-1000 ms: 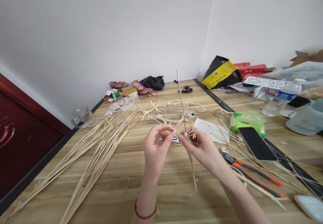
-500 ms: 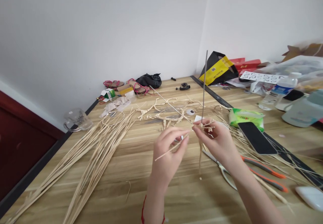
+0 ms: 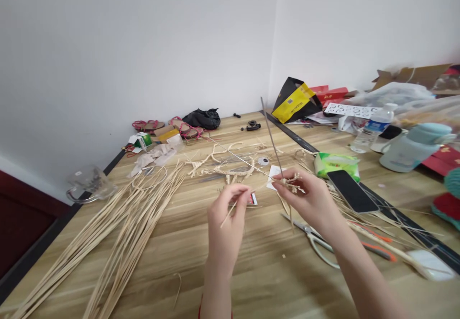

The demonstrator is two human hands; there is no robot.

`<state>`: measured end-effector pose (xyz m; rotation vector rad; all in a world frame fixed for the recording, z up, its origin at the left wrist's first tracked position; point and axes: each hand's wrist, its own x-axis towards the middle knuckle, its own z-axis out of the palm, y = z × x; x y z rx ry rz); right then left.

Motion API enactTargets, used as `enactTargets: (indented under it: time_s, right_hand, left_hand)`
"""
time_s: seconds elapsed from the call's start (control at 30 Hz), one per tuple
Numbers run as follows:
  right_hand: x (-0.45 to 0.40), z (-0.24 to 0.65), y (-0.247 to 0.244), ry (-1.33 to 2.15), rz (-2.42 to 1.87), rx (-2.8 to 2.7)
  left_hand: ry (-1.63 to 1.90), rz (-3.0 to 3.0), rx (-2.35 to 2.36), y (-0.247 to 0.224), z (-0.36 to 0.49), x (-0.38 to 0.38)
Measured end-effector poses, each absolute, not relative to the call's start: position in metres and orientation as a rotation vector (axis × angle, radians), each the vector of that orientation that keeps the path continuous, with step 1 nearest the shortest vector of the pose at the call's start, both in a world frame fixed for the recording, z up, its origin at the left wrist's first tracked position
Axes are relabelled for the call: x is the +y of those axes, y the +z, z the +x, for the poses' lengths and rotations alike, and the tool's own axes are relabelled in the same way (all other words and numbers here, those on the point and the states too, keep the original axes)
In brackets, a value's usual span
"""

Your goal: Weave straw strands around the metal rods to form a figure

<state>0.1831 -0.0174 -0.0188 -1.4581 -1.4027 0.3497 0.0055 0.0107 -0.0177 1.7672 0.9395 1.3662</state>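
Pinching a thin straw strip (image 3: 228, 215) between thumb and fingers, my left hand (image 3: 223, 228) works just short of my right hand (image 3: 313, 197), which grips a small knotted straw piece (image 3: 295, 188) above the wooden table (image 3: 251, 280). Two slim rods meet at that piece: one rod (image 3: 270, 132) rises steeply, leaning left at its top, while a second rod (image 3: 237, 157) slants away toward the far left. Scissors (image 3: 316, 244) lie open just below my right hand, and orange-handled pliers (image 3: 381, 251) show partly behind my forearm. Beyond my fingers, branching straw pieces (image 3: 213, 155) are spread across the tabletop. Long bundles of straw (image 3: 138, 235) stretch along the left, near a clear glass mug (image 3: 94, 183); a dark-screened phone (image 3: 352, 191) rests at right beside a green packet (image 3: 337, 165).
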Motion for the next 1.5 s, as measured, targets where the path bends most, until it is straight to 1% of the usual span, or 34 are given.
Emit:
enactTargets:
  time_s: [0.1, 0.23, 0.3, 0.47, 0.57, 0.7, 0.87, 1.0, 1.13, 1.33, 1.5]
  right_hand:
    - [-0.017, 0.181, -0.018, 0.366, -1.456, -1.406]
    - [-0.016, 0.178, -0.018, 0.466, -1.411, -1.416]
    - [-0.015, 0.175, -0.019, 0.53, -1.388, -1.438]
    - [-0.015, 0.169, -0.022, 0.594, -1.404, -1.498]
    - [-0.014, 0.168, -0.025, 0.624, -1.427, -1.526]
    - [-0.014, 0.169, -0.027, 0.645, -1.429, -1.552]
    - [-0.015, 0.17, -0.026, 0.679, -1.401, -1.485]
    - [-0.015, 0.173, -0.025, 0.778, -1.288, -1.441]
    - [-0.013, 0.176, -0.024, 0.846, -1.224, -1.421]
    - [-0.006, 0.177, -0.03, 0.929, -1.188, -1.418]
    - [-0.008, 0.171, -0.029, 0.986, -1.155, -1.387]
  left_hand:
    - [1.351, 1.576, 0.903, -0.02, 0.005, 0.013]
    - [1.139, 1.524, 0.62, -0.02, 0.003, 0.013]
    - [1.108, 1.542, 0.508, -0.021, 0.004, 0.015]
    - [1.428, 1.723, 0.689, -0.028, 0.014, 0.02]
    - [1.532, 1.785, 0.772, -0.03, 0.016, 0.022]
    - [1.503, 1.843, 0.839, -0.031, 0.018, 0.022]
    - [1.506, 1.851, 0.808, -0.031, 0.023, 0.019]
    - [1.539, 1.554, 0.881, -0.032, 0.03, 0.017]
    - [1.475, 1.345, 0.872, -0.033, 0.034, 0.017]
    - [1.43, 1.443, 0.851, -0.032, 0.026, 0.02]
    - [1.518, 1.503, 0.876, -0.031, 0.025, 0.018]
